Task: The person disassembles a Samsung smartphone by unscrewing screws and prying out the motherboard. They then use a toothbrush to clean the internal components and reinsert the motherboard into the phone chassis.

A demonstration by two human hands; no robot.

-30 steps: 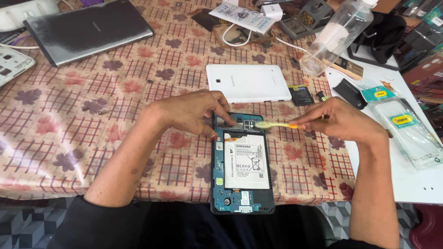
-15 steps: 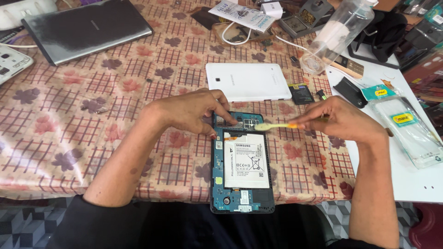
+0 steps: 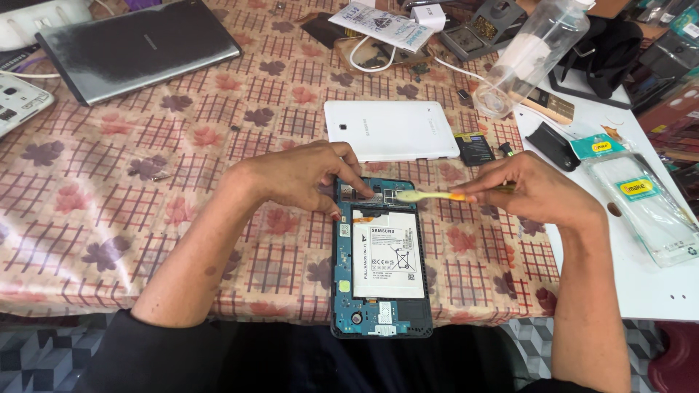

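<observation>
Head view, going from left to right: a dark tablet (image 3: 138, 45) lies far left on the flowered tablecloth (image 3: 87, 218); my left hand (image 3: 302, 175) rests with curled fingers on the far left corner of the opened tablet (image 3: 382, 258), pressing it down rather than gripping anything; that opened tablet lies near me at the table's near edge, its back off, a white battery (image 3: 388, 252) filling its middle; beyond it sits a white back cover (image 3: 389, 129), just apart; my right hand (image 3: 535, 191) is closed on a yellow brush (image 3: 429, 195), its head seemingly touching the board at the tablet's far end, though I cannot be sure of contact; far right lie a clear bottle (image 3: 535, 54) and clear packets (image 3: 644, 207).
</observation>
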